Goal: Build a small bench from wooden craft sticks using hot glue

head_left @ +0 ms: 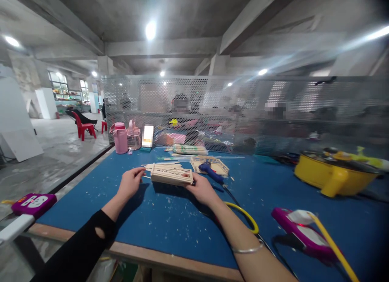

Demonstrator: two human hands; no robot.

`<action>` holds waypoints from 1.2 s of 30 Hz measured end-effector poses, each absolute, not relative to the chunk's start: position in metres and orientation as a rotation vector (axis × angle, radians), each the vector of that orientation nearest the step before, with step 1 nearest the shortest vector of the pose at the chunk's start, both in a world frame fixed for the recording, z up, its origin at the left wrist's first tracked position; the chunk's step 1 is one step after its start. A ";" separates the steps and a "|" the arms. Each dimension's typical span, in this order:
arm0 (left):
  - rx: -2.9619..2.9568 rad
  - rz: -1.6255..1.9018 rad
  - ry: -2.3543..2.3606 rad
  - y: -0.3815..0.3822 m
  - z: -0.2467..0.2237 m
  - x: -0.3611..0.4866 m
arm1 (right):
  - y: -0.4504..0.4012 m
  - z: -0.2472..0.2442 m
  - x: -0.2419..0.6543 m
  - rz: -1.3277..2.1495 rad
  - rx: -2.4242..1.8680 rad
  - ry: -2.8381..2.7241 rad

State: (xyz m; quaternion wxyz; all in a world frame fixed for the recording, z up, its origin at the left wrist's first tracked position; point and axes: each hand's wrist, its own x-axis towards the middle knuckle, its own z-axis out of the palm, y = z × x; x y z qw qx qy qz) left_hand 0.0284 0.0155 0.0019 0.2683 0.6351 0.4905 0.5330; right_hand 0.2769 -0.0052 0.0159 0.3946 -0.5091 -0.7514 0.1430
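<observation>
My right hand grips the right end of a small box-like frame built of pale wooden sticks, raised just off the blue table. Loose sticks show behind its front wall; I cannot tell whether they lie in it or behind it. At its left end, my left hand is closed in a pinch, with a thin pale stick poking out from the fingertips toward the frame. Right behind my right hand, a blue glue gun rests against a flat, many-sided stick frame.
Bundled sticks lie near the perforated metal screen. A pink flask, a clear jug and a lit phone stand back left. To the right are a yellow pot, a purple power strip and a yellow cable loop.
</observation>
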 end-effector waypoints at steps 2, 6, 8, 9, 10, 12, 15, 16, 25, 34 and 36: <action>1.796 1.380 1.172 0.010 0.000 0.033 | -0.006 0.016 0.277 0.366 -1.270 -1.915; 1.823 1.399 1.096 0.004 -0.003 0.041 | -0.004 0.013 0.278 0.362 -1.296 -1.919; 1.723 1.459 1.216 0.008 -0.004 0.038 | -0.003 0.011 0.279 0.345 -1.285 -1.924; 1.657 1.479 1.277 0.011 -0.004 0.035 | -0.002 0.011 0.279 0.333 -1.270 -1.925; 1.589 1.490 1.317 0.014 -0.005 0.033 | -0.002 0.010 0.280 0.319 -1.250 -1.925; 1.464 1.498 1.306 0.019 -0.005 0.029 | -0.001 0.009 0.280 0.294 -1.221 -1.920; 1.347 1.474 1.164 0.021 -0.005 0.029 | 0.001 0.008 0.280 0.277 -1.212 -1.905; 1.332 1.459 1.122 0.020 -0.005 0.030 | 0.001 0.008 0.280 0.274 -1.211 -1.903; 1.592 1.503 1.207 0.010 0.001 0.032 | -0.002 0.010 0.279 0.260 -1.214 -1.852; 1.911 1.495 1.096 0.003 -0.001 0.037 | 0.001 0.008 0.279 0.363 -1.220 -1.912; 1.914 1.453 1.110 0.001 0.001 0.038 | 0.002 0.007 0.279 0.374 -1.243 -1.926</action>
